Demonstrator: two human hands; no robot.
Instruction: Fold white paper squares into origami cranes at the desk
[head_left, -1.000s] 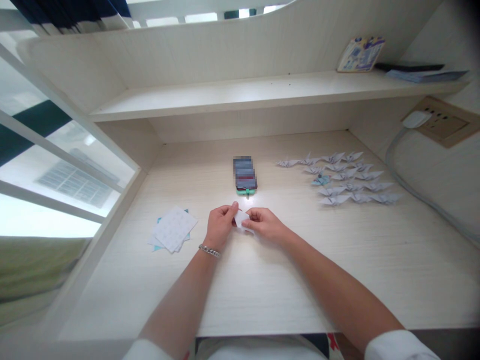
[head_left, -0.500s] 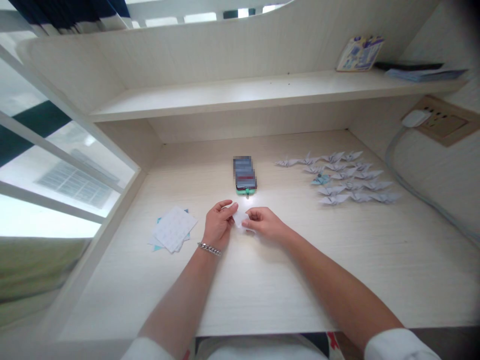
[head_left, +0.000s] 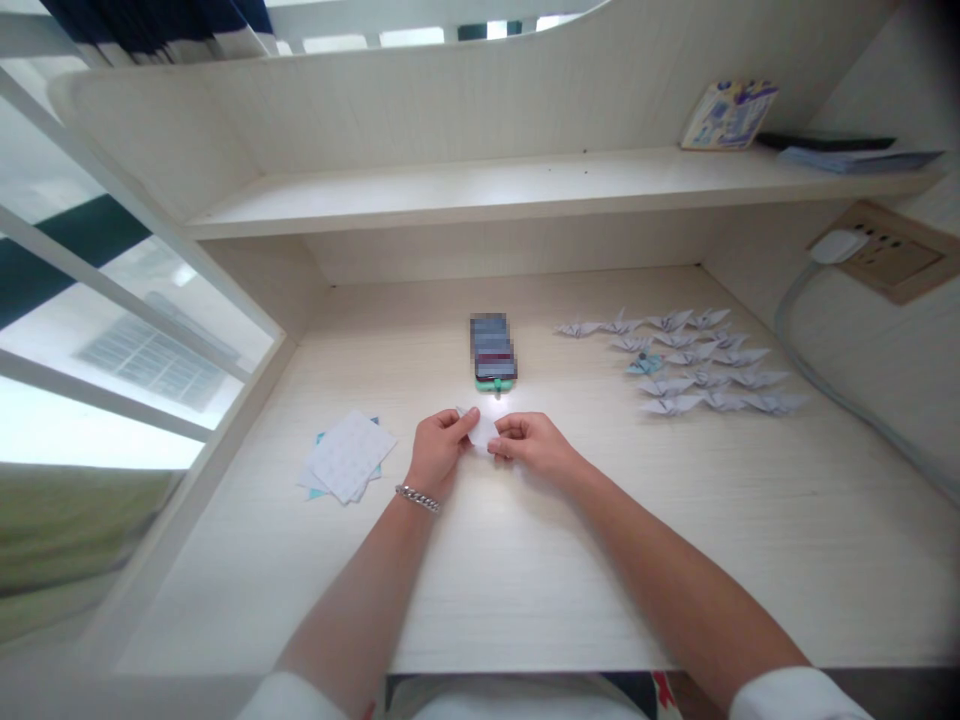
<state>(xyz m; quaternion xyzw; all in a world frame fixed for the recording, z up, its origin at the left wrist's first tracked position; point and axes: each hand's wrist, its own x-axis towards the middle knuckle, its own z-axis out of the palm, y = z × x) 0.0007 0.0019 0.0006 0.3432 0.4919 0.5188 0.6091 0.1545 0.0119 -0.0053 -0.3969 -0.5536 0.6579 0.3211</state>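
A small folded piece of white paper (head_left: 481, 429) is pinched between both my hands just above the desk (head_left: 570, 560). My left hand (head_left: 439, 450), with a metal bracelet on the wrist, grips its left side with curled fingers. My right hand (head_left: 529, 445) pinches its right side. A phone (head_left: 493, 352) in a green case lies just beyond my hands. A stack of square paper sheets (head_left: 347, 458) lies to the left of my left hand.
Several folded paper cranes (head_left: 686, 360) are laid out in rows at the right back of the desk. A shelf (head_left: 525, 185) runs above with a booklet (head_left: 729, 115). A wall socket (head_left: 885, 250) with a plug and cable is on the right wall.
The hands stay in the same place; my left fingers have closed back onto the paper after lifting slightly, and the paper's top corner now points up more.
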